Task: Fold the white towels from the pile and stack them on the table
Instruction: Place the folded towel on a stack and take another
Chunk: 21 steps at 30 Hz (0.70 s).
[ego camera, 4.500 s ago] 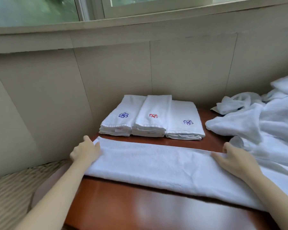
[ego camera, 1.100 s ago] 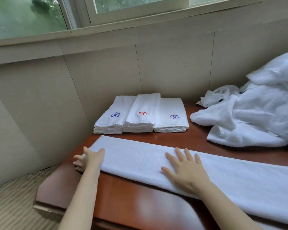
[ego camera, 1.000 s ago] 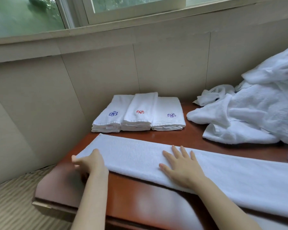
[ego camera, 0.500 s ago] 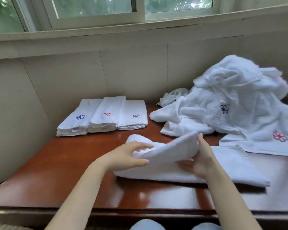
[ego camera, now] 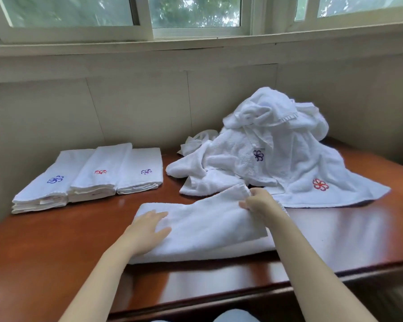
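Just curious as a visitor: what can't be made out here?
Head view:
- Number of towels in the pile: they overlap.
- Any emblem on the towel being folded: its folds and the left hand cover it.
- Fingertips of the right hand: curled behind towel's edge.
- Ends of the table: cut by the frame.

White towel [ego camera: 203, 231] half-folded on table, crumpled pile [ego camera: 277, 159] behind, perhaps touching

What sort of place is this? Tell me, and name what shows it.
Likely a hotel or guesthouse housekeeping spot: matching folded towels with embroidered flower logos in three stacks, a big unfolded pile, on a polished wooden table under a window.
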{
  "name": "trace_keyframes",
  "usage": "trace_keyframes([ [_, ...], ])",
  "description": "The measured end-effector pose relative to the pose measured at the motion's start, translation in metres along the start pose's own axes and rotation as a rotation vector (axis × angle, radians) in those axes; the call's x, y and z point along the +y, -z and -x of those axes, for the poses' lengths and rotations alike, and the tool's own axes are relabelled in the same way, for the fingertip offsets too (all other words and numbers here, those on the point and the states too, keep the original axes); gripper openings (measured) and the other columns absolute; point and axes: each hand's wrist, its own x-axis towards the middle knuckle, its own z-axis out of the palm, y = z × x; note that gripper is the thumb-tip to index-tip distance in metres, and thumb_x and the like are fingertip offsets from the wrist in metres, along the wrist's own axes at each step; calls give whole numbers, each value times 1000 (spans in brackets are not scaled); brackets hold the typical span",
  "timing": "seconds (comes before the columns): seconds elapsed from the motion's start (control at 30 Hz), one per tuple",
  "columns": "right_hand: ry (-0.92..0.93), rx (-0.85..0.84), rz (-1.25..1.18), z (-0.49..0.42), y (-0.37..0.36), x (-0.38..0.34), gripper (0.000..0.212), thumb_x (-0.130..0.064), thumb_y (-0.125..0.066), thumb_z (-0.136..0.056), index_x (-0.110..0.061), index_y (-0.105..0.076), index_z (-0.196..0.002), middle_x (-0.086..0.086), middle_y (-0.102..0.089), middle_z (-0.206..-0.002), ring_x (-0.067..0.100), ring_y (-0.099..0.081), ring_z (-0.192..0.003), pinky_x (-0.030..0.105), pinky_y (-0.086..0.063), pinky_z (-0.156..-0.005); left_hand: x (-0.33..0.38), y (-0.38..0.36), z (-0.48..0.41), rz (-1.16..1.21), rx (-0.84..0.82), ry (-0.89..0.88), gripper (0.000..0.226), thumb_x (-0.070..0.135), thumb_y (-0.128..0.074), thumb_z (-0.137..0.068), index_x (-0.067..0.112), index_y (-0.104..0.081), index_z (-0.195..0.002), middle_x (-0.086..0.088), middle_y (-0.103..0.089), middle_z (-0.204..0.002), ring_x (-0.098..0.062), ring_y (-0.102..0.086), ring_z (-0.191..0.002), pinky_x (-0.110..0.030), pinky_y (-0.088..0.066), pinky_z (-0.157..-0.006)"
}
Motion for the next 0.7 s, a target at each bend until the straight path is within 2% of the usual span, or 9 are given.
trace_keyframes([
  [0.03,15,54,-24,-4,16,0,16,5,-60,-80,9,-63,-95,13,-59,-82,22,-57,-80,31,-42,-70,3,-3,-6,-12,-7,8,54,46,-39,-99,32,-25,-149,3,-12,-160,-13,-9,-147,-38,-16,-118],
  [0.1,33,148,43,-10,42,7,8,3,-57,-82,4,-63,-77,8,-56,-68,20,-53,-72,28,-38,-65,12,-10,-18,-46,-41,18,52,48,-34,-100,34,-24,-149,3,-6,-161,-14,-5,-148,-43,-15,-118],
  [0.17,-7,191,285,-11,55,24,31,-13,-54,-93,-10,-52,-62,6,-50,-61,23,-51,-70,28,-35,-61,21,-19,-30,-89,-59,32,52,50,-29,-100,36,-20,-150,5,0,-161,-15,1,-148,-48,-14,-117],
  [0.27,-63,155,604,-5,51,49,37,-32,-36,-101,-7,-58,-84,23,-60,-98,32,-58,-106,30,-38,-77,33,-27,-45,-85,-17,108,52,53,-24,-99,41,-17,-149,8,2,-161,-16,4,-148,-57,-13,-114],
  [0.33,-76,167,589,-5,50,57,44,-37,-29,-103,-2,-54,-110,21,-58,-123,33,-53,-118,33,-39,-88,39,-30,-53,-64,-1,156,52,54,-25,-98,42,-17,-149,8,2,-161,-16,3,-148,-59,-13,-112],
  [0.4,-100,167,552,-5,51,53,49,-37,-25,-104,2,-47,-123,21,-52,-133,33,-49,-122,34,-38,-93,44,-30,-58,-29,23,207,56,54,-29,-97,40,-16,-149,6,3,-161,-17,3,-148,-58,-12,-112],
  [0.5,-145,165,424,-12,63,50,39,-21,-32,-104,7,-50,-125,22,-51,-133,30,-51,-115,28,-37,-85,45,-29,-56,107,111,319,63,51,-39,-95,33,-17,-151,-2,0,-161,-25,-3,-147,-51,-15,-114],
  [0.57,-206,195,329,-12,73,53,32,-10,-37,-100,7,-52,-123,20,-54,-128,27,-51,-104,25,-35,-76,36,-28,-54,223,126,408,71,51,-45,-93,25,-13,-152,-10,-13,-158,-33,-19,-142,-47,-23,-112],
  [0.7,-296,237,189,-5,81,52,30,-5,-37,-99,9,-53,-120,21,-54,-127,32,-53,-116,36,-43,-92,21,-25,-52,284,73,437,83,51,-51,-90,10,-12,-151,-14,-32,-150,-36,-33,-135,-44,-33,-108],
])
